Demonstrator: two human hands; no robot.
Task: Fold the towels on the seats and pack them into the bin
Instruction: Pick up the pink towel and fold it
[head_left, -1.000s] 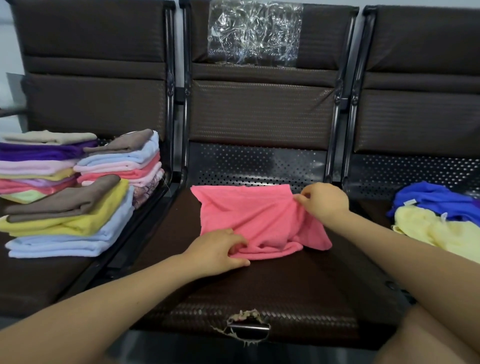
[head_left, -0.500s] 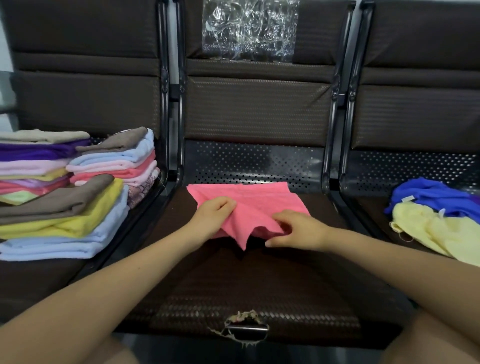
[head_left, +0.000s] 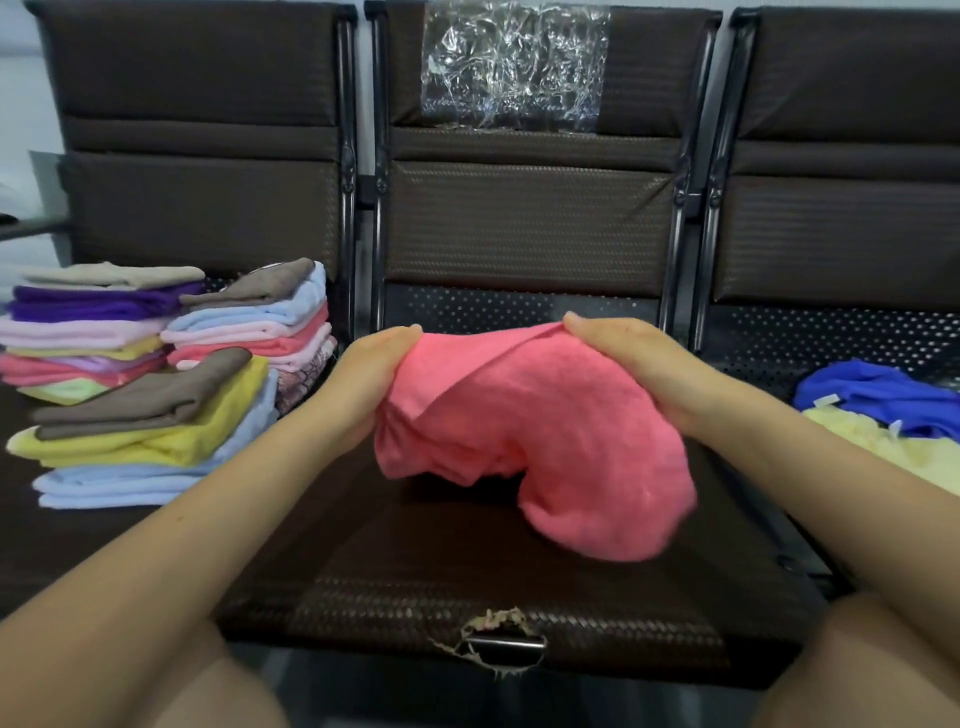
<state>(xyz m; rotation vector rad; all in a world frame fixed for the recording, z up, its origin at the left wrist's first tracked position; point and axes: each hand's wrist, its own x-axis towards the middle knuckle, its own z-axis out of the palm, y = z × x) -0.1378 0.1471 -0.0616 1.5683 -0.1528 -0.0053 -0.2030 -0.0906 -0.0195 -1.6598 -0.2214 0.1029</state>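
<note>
The soft pink terry towel (head_left: 524, 431), lying on the brown woven middle seat (head_left: 467, 587) before, now hangs lifted, its top edge pinched by the left hand (head_left: 371, 376) and right hand (head_left: 631, 364).

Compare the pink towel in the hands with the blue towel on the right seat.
The pink towel is lifted, held by the left hand and right hand; the blue towel lies untouched. Pink hangs over the middle seat; blue rests crumpled on a yellow towel. Neither is folded yet.
</note>
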